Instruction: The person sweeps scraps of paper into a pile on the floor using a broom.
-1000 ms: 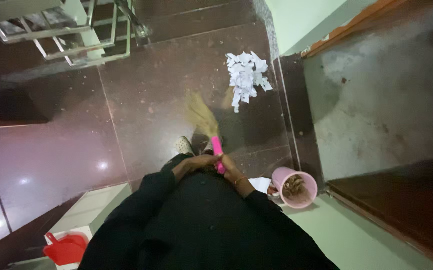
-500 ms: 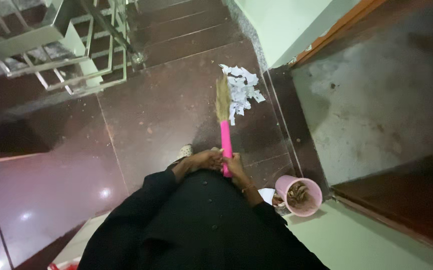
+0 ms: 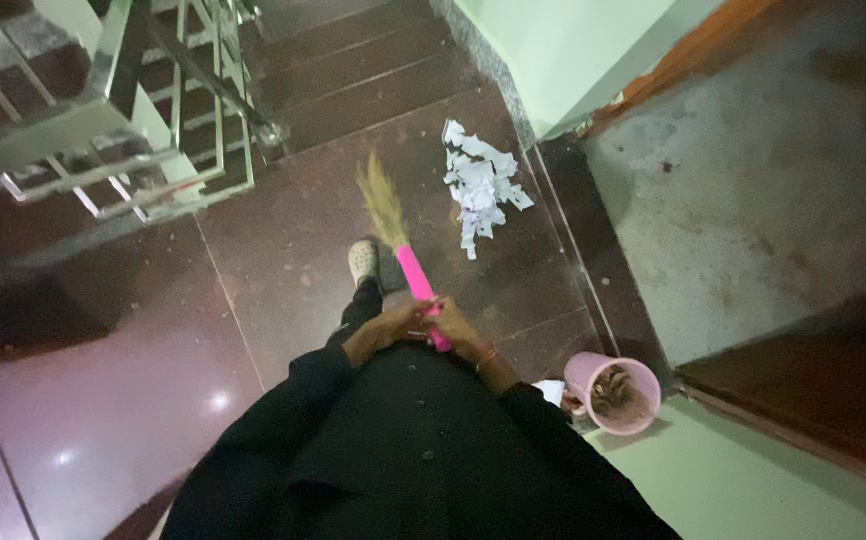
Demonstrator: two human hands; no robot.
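Dark maroon tiled landing (image 3: pixel 303 240), steel stair railing (image 3: pixel 153 120) at 11 o'clock.
Round pink plastic bin (image 3: pixel 613 393) holds brown debris at 4 o'clock; left hand (image 3: pixel 393 325) and right hand (image 3: pixel 458 330) clasp pink-handled straw broom (image 3: pixel 403 245); torn white paper pile (image 3: pixel 478 185) at 1 o'clock.

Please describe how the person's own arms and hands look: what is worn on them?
Both arms are covered by long, loose black sleeves, part of a black garment with small buttons down the front. The left hand and the right hand are bare, without gloves. A thin orange bangle circles the right wrist. Whether there are rings is too small to tell.
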